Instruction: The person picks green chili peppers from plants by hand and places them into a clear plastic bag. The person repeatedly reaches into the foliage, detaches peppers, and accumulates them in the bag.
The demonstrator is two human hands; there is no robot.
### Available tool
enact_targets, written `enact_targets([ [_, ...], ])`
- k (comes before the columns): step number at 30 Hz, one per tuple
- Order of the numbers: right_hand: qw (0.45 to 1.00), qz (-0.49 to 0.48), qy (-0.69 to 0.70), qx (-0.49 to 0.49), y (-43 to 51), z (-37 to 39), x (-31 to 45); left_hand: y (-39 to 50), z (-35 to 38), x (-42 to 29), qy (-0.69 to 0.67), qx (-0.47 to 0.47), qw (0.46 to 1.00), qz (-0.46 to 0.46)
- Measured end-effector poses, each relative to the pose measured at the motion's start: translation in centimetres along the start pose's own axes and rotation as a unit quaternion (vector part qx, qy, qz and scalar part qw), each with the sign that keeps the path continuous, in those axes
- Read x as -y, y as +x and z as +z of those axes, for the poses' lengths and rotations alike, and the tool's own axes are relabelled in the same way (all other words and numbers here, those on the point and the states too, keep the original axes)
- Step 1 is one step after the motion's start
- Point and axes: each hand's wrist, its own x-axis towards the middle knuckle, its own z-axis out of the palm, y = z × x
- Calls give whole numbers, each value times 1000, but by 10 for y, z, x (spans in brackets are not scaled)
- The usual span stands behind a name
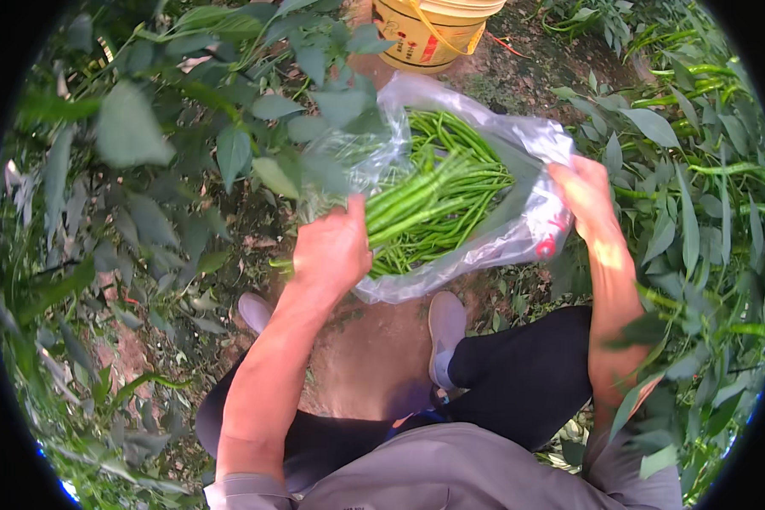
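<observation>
My left hand (pixel 331 245) is closed around a bunch of long green chili peppers (pixel 414 204), blurred by motion, over the mouth of a clear plastic bag (pixel 421 287). Inside the bag lie many more long green peppers (pixel 446 134), mostly side by side. On the right, my right hand (pixel 583 191) pinches the bag's rim between thumb and fingers and holds that side up. The bag's left side is partly hidden behind leaves and my left hand.
A yellow plastic bucket (pixel 427 32) with a handle and printing stands on the soil beyond the bag. Leafy pepper plants (pixel 166 210) crowd the left, some leaves overhanging the bag. More plants (pixel 669 178) with hanging peppers line the right. Bare soil (pixel 363 357) lies between my shoes.
</observation>
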Motion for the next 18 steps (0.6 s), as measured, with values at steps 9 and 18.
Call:
enact_targets([
  [9,996,-65,39,-42,-8,-41,3,112,40,-74,140,-26,975,171],
  [18,993,-66,30,-88,-6,-41,-1,201,101,-155,316,-97,917,224],
])
